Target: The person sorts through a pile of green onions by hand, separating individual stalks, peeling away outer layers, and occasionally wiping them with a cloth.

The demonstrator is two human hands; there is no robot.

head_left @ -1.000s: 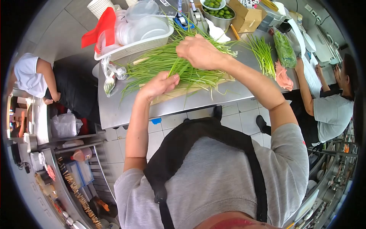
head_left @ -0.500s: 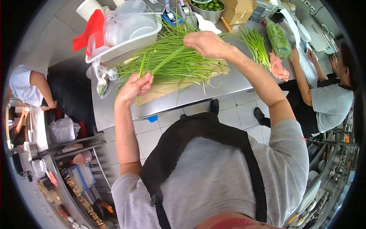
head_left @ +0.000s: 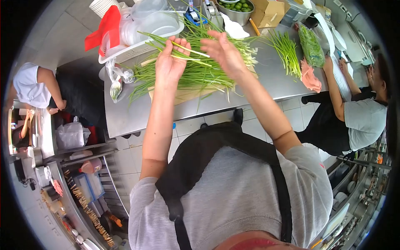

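Observation:
Several green stalks with pale ends [head_left: 189,51] lie across the fingers of my left hand [head_left: 172,58], held above a wide heap of long green stalks [head_left: 196,77]. My right hand [head_left: 221,52] is raised just to the right, palm turned inward and fingers apart, holding nothing. The heap spreads over brown board or paper [head_left: 181,96] on the metal table [head_left: 137,118]. A smaller bunch of stalks [head_left: 286,52] lies farther right, beside a bag of leafy greens [head_left: 311,48].
A white basket of plastic containers [head_left: 137,51] stands behind left, with a red object [head_left: 109,27] on it. Limes [head_left: 241,6] fill a metal bowl behind. A pink cloth [head_left: 309,77] lies right. One person [head_left: 362,121] works at right, another [head_left: 35,85] at left.
My left hand has risen and moved right with stalks in it, its palm now turned up. My right hand has turned and its fingers have spread. The person at right has shifted slightly.

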